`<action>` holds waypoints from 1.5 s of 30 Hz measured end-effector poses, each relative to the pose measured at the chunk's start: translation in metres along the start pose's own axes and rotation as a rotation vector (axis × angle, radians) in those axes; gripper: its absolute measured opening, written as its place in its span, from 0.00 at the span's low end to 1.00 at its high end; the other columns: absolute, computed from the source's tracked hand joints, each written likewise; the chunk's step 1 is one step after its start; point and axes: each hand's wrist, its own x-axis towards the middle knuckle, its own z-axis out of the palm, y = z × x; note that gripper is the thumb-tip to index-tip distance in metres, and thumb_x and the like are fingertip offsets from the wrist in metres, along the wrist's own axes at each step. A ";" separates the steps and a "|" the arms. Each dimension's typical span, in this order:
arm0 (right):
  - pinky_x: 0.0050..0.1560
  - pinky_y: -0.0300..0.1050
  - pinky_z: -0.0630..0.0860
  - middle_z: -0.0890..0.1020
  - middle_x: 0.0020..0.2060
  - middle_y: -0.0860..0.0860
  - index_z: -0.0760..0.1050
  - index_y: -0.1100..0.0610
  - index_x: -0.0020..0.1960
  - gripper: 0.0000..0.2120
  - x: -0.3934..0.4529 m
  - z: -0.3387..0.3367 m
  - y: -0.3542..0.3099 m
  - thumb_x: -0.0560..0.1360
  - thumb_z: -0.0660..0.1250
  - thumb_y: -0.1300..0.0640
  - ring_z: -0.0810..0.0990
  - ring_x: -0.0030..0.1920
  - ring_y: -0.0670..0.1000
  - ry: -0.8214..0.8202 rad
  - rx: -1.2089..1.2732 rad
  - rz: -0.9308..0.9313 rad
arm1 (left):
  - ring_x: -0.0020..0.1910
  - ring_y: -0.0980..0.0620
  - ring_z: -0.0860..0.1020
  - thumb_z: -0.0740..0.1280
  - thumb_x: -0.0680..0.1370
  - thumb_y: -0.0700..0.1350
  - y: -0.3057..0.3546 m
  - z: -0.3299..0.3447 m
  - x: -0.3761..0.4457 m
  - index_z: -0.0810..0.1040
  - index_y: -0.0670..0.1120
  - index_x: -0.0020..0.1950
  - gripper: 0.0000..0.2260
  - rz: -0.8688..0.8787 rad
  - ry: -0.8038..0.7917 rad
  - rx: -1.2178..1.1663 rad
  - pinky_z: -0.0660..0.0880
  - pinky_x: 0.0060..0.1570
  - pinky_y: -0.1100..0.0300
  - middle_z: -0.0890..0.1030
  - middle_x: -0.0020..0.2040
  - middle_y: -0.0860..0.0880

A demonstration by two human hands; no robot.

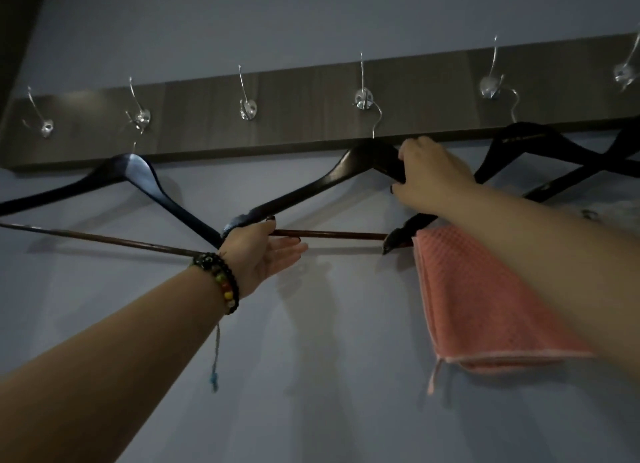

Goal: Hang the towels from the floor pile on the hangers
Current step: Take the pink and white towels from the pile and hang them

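1. 1 pink towel [485, 300] is in view. It hangs folded at the right end of the middle hanger [311, 189], below the right forearm, which covers its upper right part, so the fold over the bar [329, 234] is not visible.
2. 3 dark hangers are plainly counted: the middle hanger, a left hanger [138, 171] and a right hanger [519, 140]. More dark arms cross at the far right; whether they belong to a 4th hanger cannot be told.
3. 6 metal hooks sit on 1 dark wooden rail [311, 88] fixed to the wall [311, 19]. The middle hanger hangs from the 4th hook [363, 99] counting from the left.
4. The right hand [429, 175] grips the right shoulder of the middle hanger, fingers curled over the top and thumb beneath. The towel lies just below and to the right of this grip, apart from the hand.
5. The left hand [266, 251] is at the left end of the middle hanger. Its thumb presses against the bar, and the fingers are extended straight beneath it, palm up, not closed round anything. The towel is well to the right of this hand.
6. The left wrist carries beaded bracelets [221, 282] and a thin cord [216, 358] hanging down.
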 end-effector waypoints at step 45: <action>0.46 0.48 0.72 0.75 0.53 0.57 0.75 0.60 0.58 0.11 0.021 -0.051 -0.035 0.77 0.65 0.59 0.75 0.53 0.59 0.276 -0.148 0.088 | 0.45 0.50 0.85 0.60 0.82 0.43 0.039 -0.028 0.029 0.75 0.37 0.54 0.10 0.336 -0.252 -0.148 0.82 0.39 0.63 0.84 0.47 0.41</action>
